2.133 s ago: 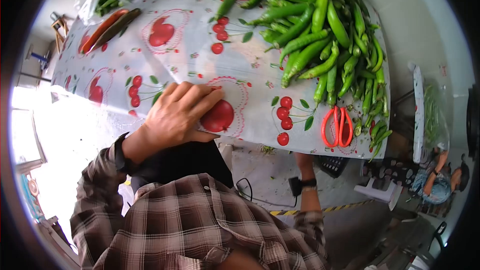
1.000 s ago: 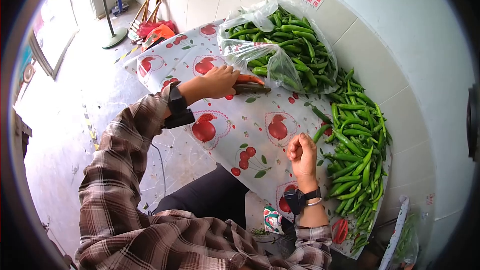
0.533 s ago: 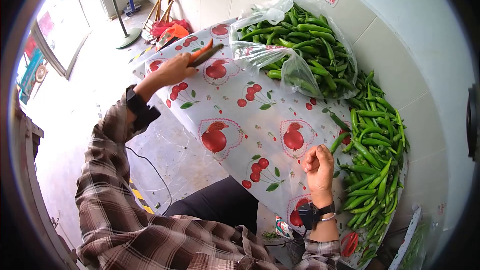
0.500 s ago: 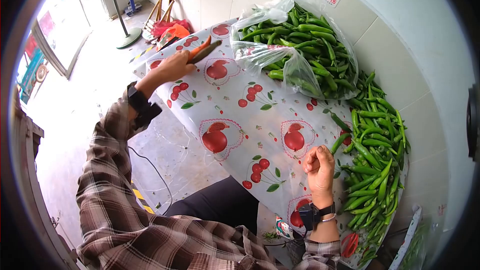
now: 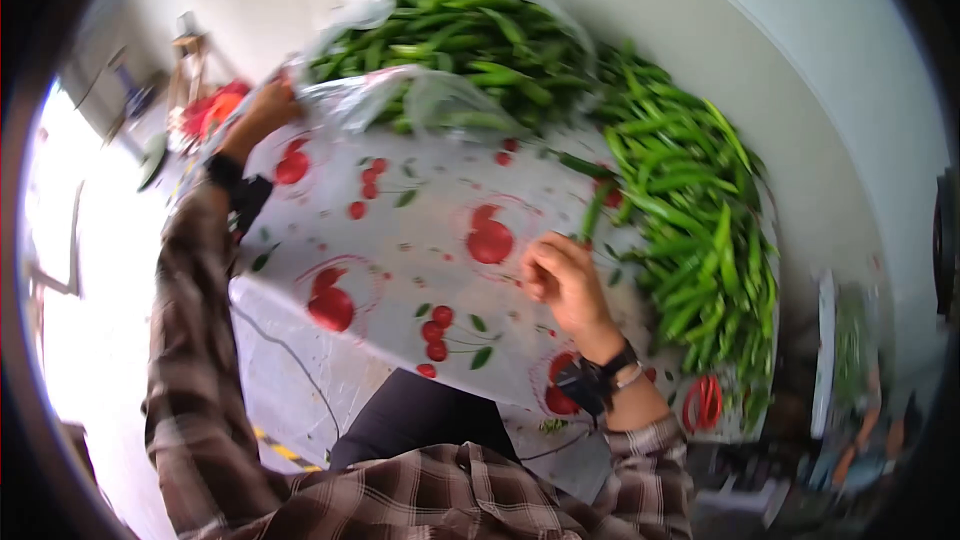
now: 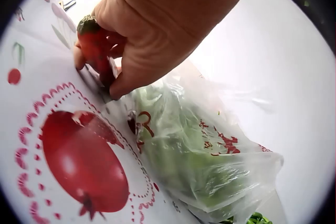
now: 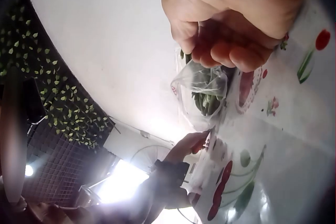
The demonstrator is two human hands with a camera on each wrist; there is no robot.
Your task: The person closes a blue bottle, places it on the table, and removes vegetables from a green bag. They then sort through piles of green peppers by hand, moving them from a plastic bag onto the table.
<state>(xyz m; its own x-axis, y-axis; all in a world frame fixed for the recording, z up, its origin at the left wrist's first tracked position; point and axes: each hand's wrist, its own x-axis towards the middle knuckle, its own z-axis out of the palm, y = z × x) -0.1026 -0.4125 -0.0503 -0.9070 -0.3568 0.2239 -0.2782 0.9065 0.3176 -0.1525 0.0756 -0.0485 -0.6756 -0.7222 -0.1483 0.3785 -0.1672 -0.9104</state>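
Along the far left corner of a fruit-print table (image 5: 430,248), a person's left hand (image 5: 265,112) grips a red pepper-like item (image 6: 94,49) between curled fingers and thumb, beside a clear plastic bag (image 6: 215,167) of green peppers (image 5: 445,25) at the far edge. Toward the right edge, the right hand (image 5: 565,278), fingers loosely curled around nothing visible, is near a green heap (image 5: 690,215). Red-handled scissors (image 5: 703,403) lie by the near right corner.
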